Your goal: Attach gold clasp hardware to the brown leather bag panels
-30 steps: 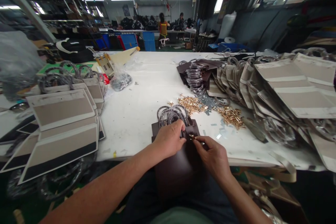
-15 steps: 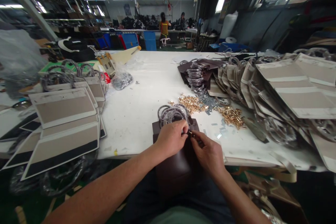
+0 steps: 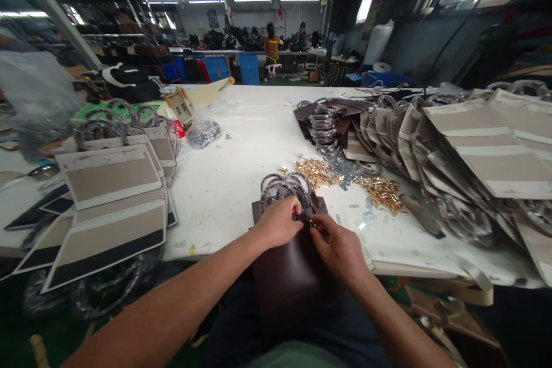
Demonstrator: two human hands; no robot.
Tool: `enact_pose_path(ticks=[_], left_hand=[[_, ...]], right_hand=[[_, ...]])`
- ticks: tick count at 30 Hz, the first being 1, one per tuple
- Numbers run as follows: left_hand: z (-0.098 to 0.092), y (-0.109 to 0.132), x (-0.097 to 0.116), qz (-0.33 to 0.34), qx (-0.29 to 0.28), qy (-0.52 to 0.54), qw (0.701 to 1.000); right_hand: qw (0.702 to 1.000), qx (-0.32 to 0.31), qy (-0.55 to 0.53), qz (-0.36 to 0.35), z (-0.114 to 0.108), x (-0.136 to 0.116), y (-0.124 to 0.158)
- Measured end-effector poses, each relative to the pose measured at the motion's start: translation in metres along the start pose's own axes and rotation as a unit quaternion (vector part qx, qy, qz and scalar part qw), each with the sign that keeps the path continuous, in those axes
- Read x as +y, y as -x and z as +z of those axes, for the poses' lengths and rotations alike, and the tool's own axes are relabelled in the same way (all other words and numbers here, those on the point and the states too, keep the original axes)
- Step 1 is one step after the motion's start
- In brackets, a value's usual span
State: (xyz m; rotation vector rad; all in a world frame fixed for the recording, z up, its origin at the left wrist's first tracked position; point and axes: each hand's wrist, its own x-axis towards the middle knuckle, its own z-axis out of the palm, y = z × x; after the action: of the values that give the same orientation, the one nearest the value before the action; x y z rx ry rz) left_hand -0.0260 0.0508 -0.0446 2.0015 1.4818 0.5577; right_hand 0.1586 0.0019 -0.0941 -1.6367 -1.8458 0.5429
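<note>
A dark brown bag panel (image 3: 288, 276) hangs over the table's front edge toward my lap. Its plastic-wrapped ring handles (image 3: 284, 185) rest at its top on the table. My left hand (image 3: 279, 221) is closed in a pinch at the panel's upper part, just below the handles; what lies between its fingertips is hidden. Close beside it on the right, my right hand (image 3: 338, 244) pinches a small gold metal fitting (image 3: 312, 222) against the panel. Beyond the hands lie heaps of similar gold fittings (image 3: 317, 171).
Small grey metal plates (image 3: 362, 224) lie scattered right of the panel. Stacked beige-lined bag panels (image 3: 483, 138) fill the right side; more panels (image 3: 116, 184) stand at left. A plastic bag (image 3: 204, 132) sits on the white table (image 3: 241, 167). People work at the far back.
My hands have parted slightly, the left shifting a little left of the right at the panel's top. The whole view has shifted slightly.
</note>
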Motion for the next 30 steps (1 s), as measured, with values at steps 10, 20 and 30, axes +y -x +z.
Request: enact_pose_path(ticks=[10,20,30], left_hand=[[-0.003,0.004,0.005,0.02,0.008,0.105,0.994],[-0.006,0.005,0.006,0.011,0.009,0.137,0.99],[-0.006,0.005,0.013,0.078,0.026,0.081,0.993]], right_hand=[[0.988,-0.01,-0.148,0.032,0.006,0.008,0.011],[0.996,-0.041,-0.077,-0.031,-0.007,0.005,0.003],[0.998,-0.035,-0.019,-0.046,-0.016,-0.001,-0.005]])
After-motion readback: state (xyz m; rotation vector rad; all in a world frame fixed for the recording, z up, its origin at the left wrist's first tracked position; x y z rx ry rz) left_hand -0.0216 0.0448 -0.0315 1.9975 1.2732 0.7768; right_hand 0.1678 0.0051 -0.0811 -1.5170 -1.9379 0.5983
